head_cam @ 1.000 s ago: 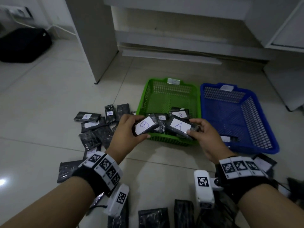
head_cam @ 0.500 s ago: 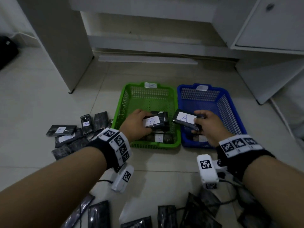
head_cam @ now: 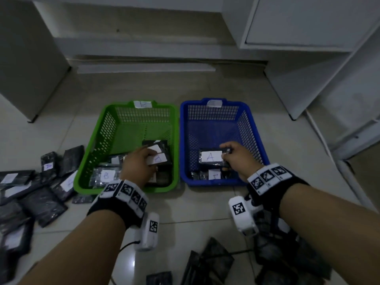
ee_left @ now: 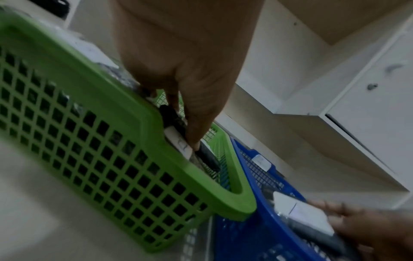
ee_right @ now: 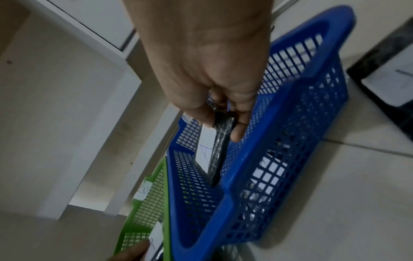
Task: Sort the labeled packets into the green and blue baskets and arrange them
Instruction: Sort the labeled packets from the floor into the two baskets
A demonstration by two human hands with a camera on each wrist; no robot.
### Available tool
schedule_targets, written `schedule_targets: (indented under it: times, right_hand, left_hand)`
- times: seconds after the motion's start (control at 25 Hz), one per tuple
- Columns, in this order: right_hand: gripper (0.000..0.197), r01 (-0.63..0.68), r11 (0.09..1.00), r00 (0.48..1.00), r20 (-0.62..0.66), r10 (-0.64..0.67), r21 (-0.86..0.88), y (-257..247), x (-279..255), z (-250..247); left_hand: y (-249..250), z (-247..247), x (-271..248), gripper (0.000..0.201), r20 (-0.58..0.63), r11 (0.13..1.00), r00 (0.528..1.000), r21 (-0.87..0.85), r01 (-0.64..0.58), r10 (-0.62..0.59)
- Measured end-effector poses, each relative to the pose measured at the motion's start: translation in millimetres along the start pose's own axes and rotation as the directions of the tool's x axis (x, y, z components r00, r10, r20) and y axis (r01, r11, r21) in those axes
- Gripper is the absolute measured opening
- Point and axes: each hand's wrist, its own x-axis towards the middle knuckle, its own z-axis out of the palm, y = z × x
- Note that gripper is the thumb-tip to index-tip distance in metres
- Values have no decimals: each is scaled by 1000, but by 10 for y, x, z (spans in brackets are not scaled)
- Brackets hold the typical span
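Note:
My left hand [head_cam: 141, 161] reaches into the green basket [head_cam: 123, 112] and pinches a black packet [head_cam: 159, 160] with a white label, low over other packets there. In the left wrist view the fingers [ee_left: 196, 127] press that packet [ee_left: 178, 139] just past the basket rim [ee_left: 138, 113]. My right hand [head_cam: 232, 155] holds a black packet labelled A [head_cam: 211, 156] inside the blue basket [head_cam: 213, 128], above another labelled packet [head_cam: 213, 174]. The right wrist view shows thumb and fingers [ee_right: 236, 130] pinching the packet's edge [ee_right: 220, 141] within the blue basket [ee_right: 290, 123].
Several loose black packets [head_cam: 30, 186] lie on the tiled floor left of the green basket, and more [head_cam: 209, 262] lie near my forearms. White cabinets [head_cam: 298, 21] stand behind and right of the baskets. Each basket carries a small paper tag [head_cam: 142, 104] on its far rim.
Both hands moved forward and down from the baskets' near edges into the baskets, the left with its packet into the green one, the right with the A packet into the blue one.

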Motion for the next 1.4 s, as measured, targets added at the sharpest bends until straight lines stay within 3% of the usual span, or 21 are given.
schedule_targets:
  times: [0.12, 0.24, 0.32, 0.44, 0.52, 0.6, 0.68, 0.76, 0.84, 0.92, 1.08, 1.2, 1.32, 1.4]
  right_hand:
    - [32, 50, 990, 997, 65, -42, -132, 156, 265, 92]
    - [40, 125, 934, 987, 141, -81, -336, 242, 324, 57]
    - [36, 244, 873, 970, 124, -211, -422, 271, 145, -77]
    - [22, 440, 814, 873, -30, -486, -380, 479, -426, -400]
    - [19, 475, 795, 834, -95, -543, -376, 781, -814, -555]
    - [16, 382, 841, 897, -66, -437, -383, 1142, -1091, -661]
    - [15, 281, 847, 954, 37, -297, -451, 1414, -1273, -737]
    - [37, 266, 728, 964, 179, -197, -632, 1564, -1432, -786]
    - [59, 294, 569, 952, 291, -98, -768, 1621, -1588, -782]
    - [70, 341, 471, 934, 352, -69, -814, 1631, -1691, -762]
    - [79, 383, 406, 909, 416, -10, -829, 1648, -1665, -771]
    - [55, 404, 367, 885, 459, 73, -838, 1540, -1531, -798]
    - [34, 322, 642, 882, 468, 65, -696, 1235, -1349, -888]
    - [38, 329, 775, 917, 378, -126, -539, 949, -1228, -952]
  left_hand:
    - [84, 85, -79, 35, -114, 999, 992, 0, -49, 48]
    - [323, 180, -366, 25, -264, 971, 935, 34, -237, 238]
    - [540, 282, -624, 20, -243, 931, 899, 79, -357, 365]
    - [808, 579, -1003, 15, -80, 847, 845, -1, -531, 529]
    - [852, 821, -1212, 23, 220, 822, 792, -128, -555, 569]
    - [825, 1047, -1373, 49, 542, 838, 663, -164, -520, 517]
    - [791, 1198, -1453, 75, 690, 826, 565, -83, -558, 452]
    - [822, 1257, -1478, 82, 748, 797, 519, -21, -604, 413]
    - [897, 1264, -1460, 73, 782, 823, 500, -29, -568, 372]
    - [986, 1248, -1424, 62, 778, 877, 528, -58, -477, 339]
    - [1051, 1123, -1276, 46, 659, 949, 686, -167, -268, 309]
    - [1154, 902, -1177, 33, 586, 929, 747, -353, -112, 313]
    - [1270, 697, -1057, 32, 439, 814, 822, -578, -52, 364]
    - [1281, 592, -912, 32, 290, 808, 886, -573, -141, 361]
